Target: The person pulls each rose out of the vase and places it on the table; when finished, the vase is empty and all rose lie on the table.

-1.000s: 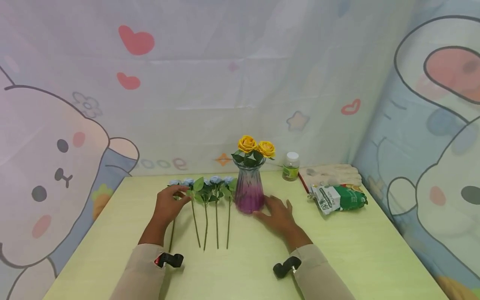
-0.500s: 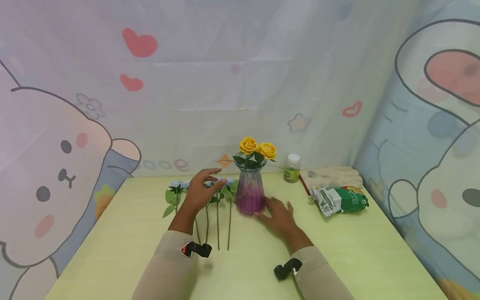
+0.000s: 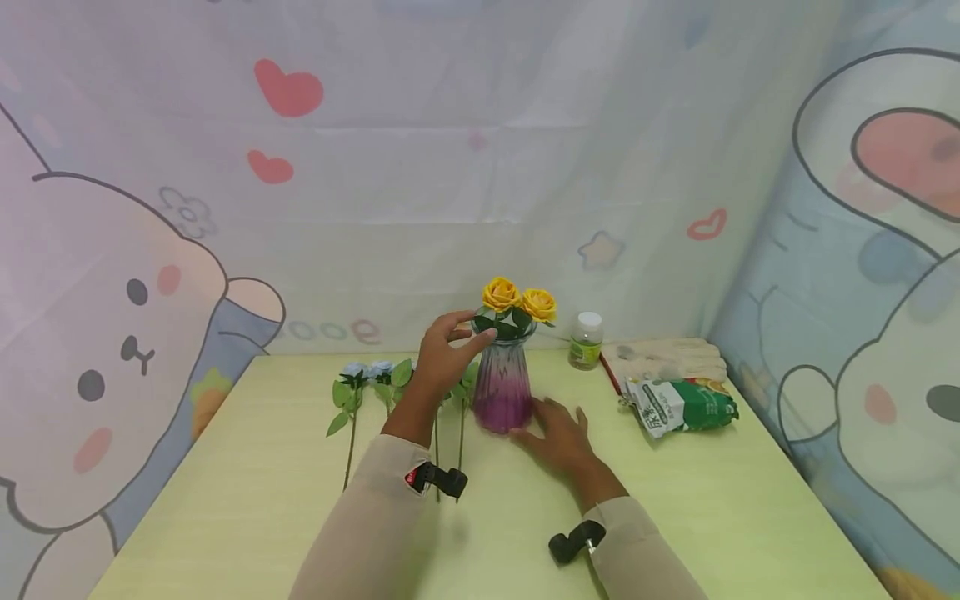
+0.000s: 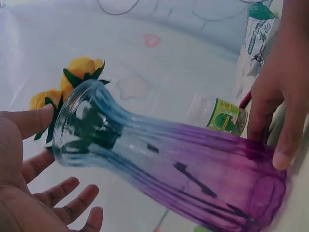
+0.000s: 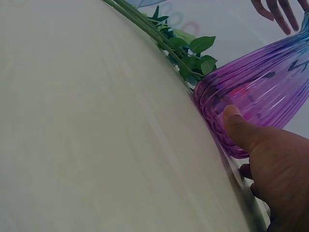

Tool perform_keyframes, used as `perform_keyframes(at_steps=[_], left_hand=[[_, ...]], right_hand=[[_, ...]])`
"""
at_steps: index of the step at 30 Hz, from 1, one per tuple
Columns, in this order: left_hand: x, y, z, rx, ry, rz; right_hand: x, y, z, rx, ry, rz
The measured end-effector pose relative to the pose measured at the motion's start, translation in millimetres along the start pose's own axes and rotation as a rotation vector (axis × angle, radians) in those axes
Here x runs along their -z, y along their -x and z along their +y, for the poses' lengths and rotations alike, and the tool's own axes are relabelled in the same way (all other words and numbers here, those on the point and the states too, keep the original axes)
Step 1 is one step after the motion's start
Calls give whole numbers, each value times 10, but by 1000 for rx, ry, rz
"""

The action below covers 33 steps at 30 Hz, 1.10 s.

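A ribbed glass vase (image 3: 504, 383), clear blue at the top and purple below, stands upright on the table with two yellow roses (image 3: 517, 300) in it. My left hand (image 3: 444, 354) is beside the rim, thumb and fingers spread apart. In the left wrist view the left thumb (image 4: 36, 121) is close to the roses and nothing is held; whether it touches them I cannot tell. My right hand (image 3: 558, 437) holds the vase's base from the right, thumb at the front, fingers behind. Several blue roses (image 3: 367, 369) with green leaves lie left of the vase, partly hidden by the left arm.
Behind the vase to the right is a small jar (image 3: 586, 342) with a white lid. Pale gloves (image 3: 667, 360), a red stick (image 3: 611, 375) and a green-and-white packet (image 3: 682, 407) lie at the table's right. A printed cloth (image 3: 420, 183) hangs behind the table.
My left hand has moved right and up, from the blue roses to the vase's rim, uncovering the leftmost blue roses. The right hand has stayed at the vase's base.
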State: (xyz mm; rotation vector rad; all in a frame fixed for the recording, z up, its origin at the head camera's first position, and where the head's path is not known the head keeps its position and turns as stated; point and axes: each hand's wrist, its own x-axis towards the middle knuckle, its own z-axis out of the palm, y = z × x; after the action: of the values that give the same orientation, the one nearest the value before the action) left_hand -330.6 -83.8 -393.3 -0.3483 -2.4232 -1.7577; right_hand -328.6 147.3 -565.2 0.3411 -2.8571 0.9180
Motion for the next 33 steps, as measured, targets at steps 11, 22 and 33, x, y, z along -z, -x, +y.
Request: perform_keyframes(at_steps=[11, 22, 33], left_hand=[[-236, -180, 169, 116, -84, 57], [-269, -210, 231, 98, -61, 187], [-63, -214, 315, -106, 33, 309]], right_hand=[[1, 3, -10, 6, -11, 6], [-3, 7, -3, 3, -13, -5], [-28, -9, 16, 7, 0, 11]])
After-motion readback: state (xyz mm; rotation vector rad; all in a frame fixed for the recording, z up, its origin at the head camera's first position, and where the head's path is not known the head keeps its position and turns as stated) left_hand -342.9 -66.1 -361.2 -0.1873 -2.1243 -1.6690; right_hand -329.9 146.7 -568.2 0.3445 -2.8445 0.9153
